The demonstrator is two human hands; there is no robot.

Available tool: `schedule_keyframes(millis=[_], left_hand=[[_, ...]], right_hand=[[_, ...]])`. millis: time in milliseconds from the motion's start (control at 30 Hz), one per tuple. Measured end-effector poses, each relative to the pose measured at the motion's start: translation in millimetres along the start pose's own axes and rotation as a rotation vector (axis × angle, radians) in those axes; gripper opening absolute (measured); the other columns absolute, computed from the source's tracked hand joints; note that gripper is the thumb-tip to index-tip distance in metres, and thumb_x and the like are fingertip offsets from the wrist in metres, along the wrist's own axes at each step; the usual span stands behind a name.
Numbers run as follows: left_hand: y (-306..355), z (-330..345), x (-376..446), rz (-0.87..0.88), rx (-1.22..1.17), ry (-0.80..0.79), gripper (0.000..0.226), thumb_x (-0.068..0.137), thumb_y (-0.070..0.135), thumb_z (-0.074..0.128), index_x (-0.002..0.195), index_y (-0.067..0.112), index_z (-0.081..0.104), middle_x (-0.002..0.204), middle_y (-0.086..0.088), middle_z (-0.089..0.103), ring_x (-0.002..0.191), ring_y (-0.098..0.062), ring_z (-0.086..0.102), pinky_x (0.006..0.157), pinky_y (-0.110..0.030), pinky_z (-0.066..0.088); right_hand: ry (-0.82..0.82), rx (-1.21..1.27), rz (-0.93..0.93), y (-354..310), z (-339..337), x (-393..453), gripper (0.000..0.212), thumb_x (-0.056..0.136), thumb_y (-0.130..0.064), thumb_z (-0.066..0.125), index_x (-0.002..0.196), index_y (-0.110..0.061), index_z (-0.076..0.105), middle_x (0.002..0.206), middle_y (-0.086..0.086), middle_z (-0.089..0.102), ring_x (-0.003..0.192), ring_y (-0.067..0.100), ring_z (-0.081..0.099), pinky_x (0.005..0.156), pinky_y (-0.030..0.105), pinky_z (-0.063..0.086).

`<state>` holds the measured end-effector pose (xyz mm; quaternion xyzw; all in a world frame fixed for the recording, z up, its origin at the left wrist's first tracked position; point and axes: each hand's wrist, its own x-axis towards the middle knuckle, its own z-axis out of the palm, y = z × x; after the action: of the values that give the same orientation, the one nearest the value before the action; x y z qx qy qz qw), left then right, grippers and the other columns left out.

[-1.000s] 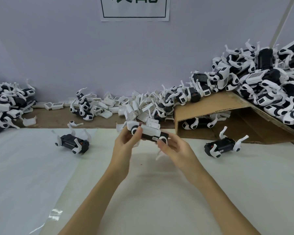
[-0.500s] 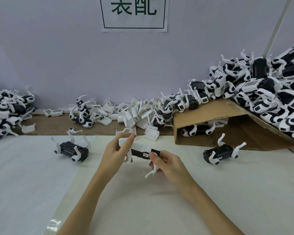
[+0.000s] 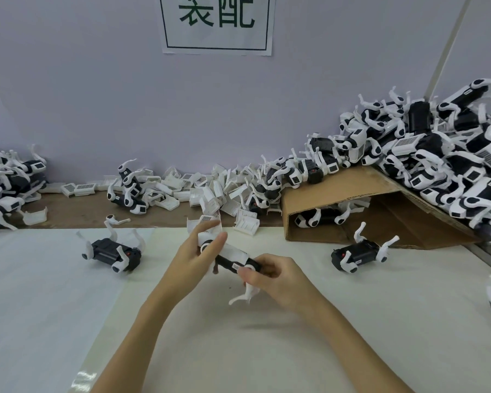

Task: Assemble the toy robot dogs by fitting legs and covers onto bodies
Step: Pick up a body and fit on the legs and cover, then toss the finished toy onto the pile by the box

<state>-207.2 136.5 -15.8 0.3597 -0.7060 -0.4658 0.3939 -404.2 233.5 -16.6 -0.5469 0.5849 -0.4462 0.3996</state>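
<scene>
Lowered and tilted since half a second earlier, the dog [image 3: 233,258] sat between both hands above the white mat [image 3: 267,350], its near end now dipped toward the right hand [image 3: 278,279]. That hand's fingers were curled round the dark near end, the thumb pressed against a white hip joint, with one white leg [image 3: 244,296] hanging below the palm. The left hand [image 3: 194,253] pinched the far end, thumb and fingers clamped on the white cover [image 3: 231,251] seated along the body's back. Judging by the grip, the step in hand was pressing that cover home on a body whose legs appeared fitted. The next move likely called for a firm squeeze along the cover until its edges sat flush, then setting the piece down. Left of the held dog lay a legs-up dog [image 3: 112,252]; right of it lay another [image 3: 357,252]; behind it, loose covers [image 3: 210,194] were heaped along the wall.
</scene>
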Motion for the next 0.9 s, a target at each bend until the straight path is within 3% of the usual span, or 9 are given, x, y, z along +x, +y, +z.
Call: schedule_keyframes(millis=[100, 167, 300, 367, 467, 567, 667, 733, 900], left_hand=[[1.6, 1.9, 17.8, -0.101, -0.224, 0.203, 0.051, 0.11, 0.062, 0.033, 0.156, 0.041, 0.037, 0.107, 0.006, 0.07, 0.103, -0.018, 0.068, 0.084, -0.033, 0.052], [3.5, -3.4, 23.6, -0.077, -0.34, 0.35, 0.044, 0.115, 0.051, 0.021, 0.153, 0.034, 0.037, 0.112, -0.004, 0.073, 0.094, -0.024, 0.071, 0.081, -0.04, 0.056], [-6.1, -12.5, 16.3, -0.025, -0.207, 0.44, 0.058, 0.101, 0.07, 0.038, 0.14, 0.029, 0.05, 0.114, -0.003, 0.071, 0.092, -0.012, 0.068, 0.08, -0.035, 0.052], [-10.6, -11.4, 10.5, 0.065, 0.018, 0.484, 0.048, 0.1, 0.064, 0.055, 0.134, 0.03, 0.054, 0.114, 0.005, 0.069, 0.099, -0.01, 0.065, 0.082, -0.034, 0.051], [-18.2, -16.0, 11.0, 0.189, 0.618, 0.694, 0.037, 0.097, 0.024, 0.076, 0.129, 0.011, 0.063, 0.122, -0.012, 0.063, 0.118, -0.036, 0.055, 0.095, -0.049, 0.046], [-30.1, -31.6, 5.9, 0.099, 1.03, 0.824, 0.045, 0.084, 0.015, 0.084, 0.121, -0.001, 0.064, 0.143, -0.028, 0.045, 0.135, -0.048, 0.038, 0.105, -0.066, 0.03], [-38.8, -43.6, -1.0, -0.205, 1.123, 0.738, 0.062, 0.084, 0.028, 0.084, 0.134, 0.002, 0.059, 0.16, -0.028, 0.027, 0.143, -0.048, 0.026, 0.107, -0.078, 0.023], [-39.3, -45.5, -3.4, -0.348, 1.106, 0.655, 0.067, 0.091, 0.032, 0.08, 0.146, 0.007, 0.051, 0.165, -0.022, 0.022, 0.14, -0.047, 0.028, 0.102, -0.074, 0.035], [-38.5, -49.1, -0.4, -0.263, 1.037, 0.621, 0.044, 0.09, 0.014, 0.083, 0.125, 0.005, 0.059, 0.137, -0.022, 0.044, 0.125, -0.044, 0.043, 0.089, -0.055, 0.047]], right_hand=[[0.061, 0.197, 0.095, -24.7, -18.3, 11.6, 0.072, 0.071, -0.069, 0.083, 0.088, 0.0, 0.07, 0.083, 0.017, 0.068, 0.061, 0.016, 0.056, 0.056, 0.028, 0.045], [0.138, 0.571, 0.054, -56.8, -59.2, 27.1, 0.068, 0.08, -0.058, 0.081, 0.109, 0.003, 0.071, 0.095, 0.021, 0.072, 0.072, 0.015, 0.064, 0.054, 0.023, 0.051], [0.17, 1.287, -0.254, -126.3, -158.8, 47.3, 0.097, 0.083, -0.053, 0.08, 0.161, -0.017, 0.034, 0.151, 0.038, 0.039, 0.125, 0.043, 0.064, 0.094, 0.037, 0.06], [0.203, 1.247, -0.294, -138.7, -173.0, 50.7, 0.1, 0.087, -0.047, 0.078, 0.165, -0.023, 0.02, 0.151, 0.034, 0.041, 0.123, 0.039, 0.067, 0.1, 0.038, 0.059], [0.228, 1.039, -0.211, -114.7, -144.1, 51.0, 0.062, 0.095, -0.033, 0.074, 0.145, -0.005, 0.05, 0.128, 0.021, 0.071, 0.112, 0.028, 0.074, 0.09, 0.032, 0.062], [0.138, 0.859, -0.056, -64.0, -95.5, 40.8, 0.038, 0.1, -0.031, 0.067, 0.127, -0.005, 0.067, 0.115, 0.01, 0.076, 0.097, 0.019, 0.075, 0.082, 0.03, 0.063], [0.12, 0.837, 0.101, -12.5, -50.2, 28.8, 0.033, 0.098, -0.027, 0.067, 0.122, -0.005, 0.073, 0.102, 0.007, 0.075, 0.082, 0.016, 0.07, 0.073, 0.028, 0.058], [0.129, 0.902, 0.193, 8.1, -31.3, 23.5, 0.027, 0.098, -0.024, 0.068, 0.116, -0.007, 0.077, 0.096, 0.005, 0.073, 0.077, 0.015, 0.067, 0.07, 0.027, 0.056], [0.1, 0.948, 0.296, 14.1, -16.6, 19.1, 0.023, 0.098, -0.024, 0.068, 0.109, -0.008, 0.081, 0.084, 0.003, 0.069, 0.07, 0.016, 0.063, 0.066, 0.026, 0.054]])
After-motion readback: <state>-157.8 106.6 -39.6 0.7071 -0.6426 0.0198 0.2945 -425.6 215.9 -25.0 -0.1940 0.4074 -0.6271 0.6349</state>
